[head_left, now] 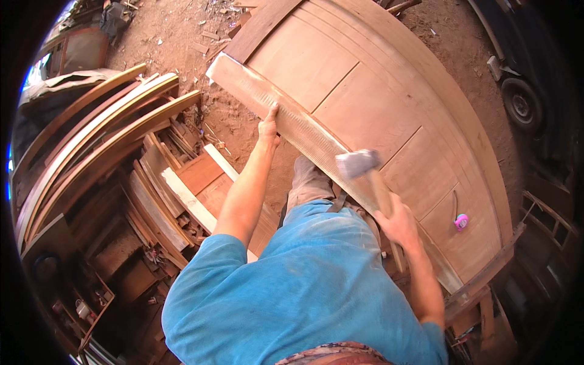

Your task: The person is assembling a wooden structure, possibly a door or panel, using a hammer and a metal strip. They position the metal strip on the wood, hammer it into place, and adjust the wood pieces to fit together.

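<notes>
A large wooden door [377, 115] with grooved panels lies in front of me. Along its near side runs a long pale board [304, 135] with a rippled, shiny surface. My left hand [269, 129] grips this board's outer edge, thumb on top and the other fingers hidden below. In my right hand [398, 220] is a hammer, closed around its wooden handle [379, 193]. The grey hammer head [358, 163] hovers over or touches the board; I cannot tell which. A pink tape measure [461, 222] rests on the door near its right end.
Curved wooden lengths [109, 137] are stacked at the left, above scrap wood. Another panelled wooden piece [210, 182] lies beside my left arm. Dirt ground [176, 36] with chips stretches beyond. A dark vehicle with a wheel [522, 104] stands at the far right.
</notes>
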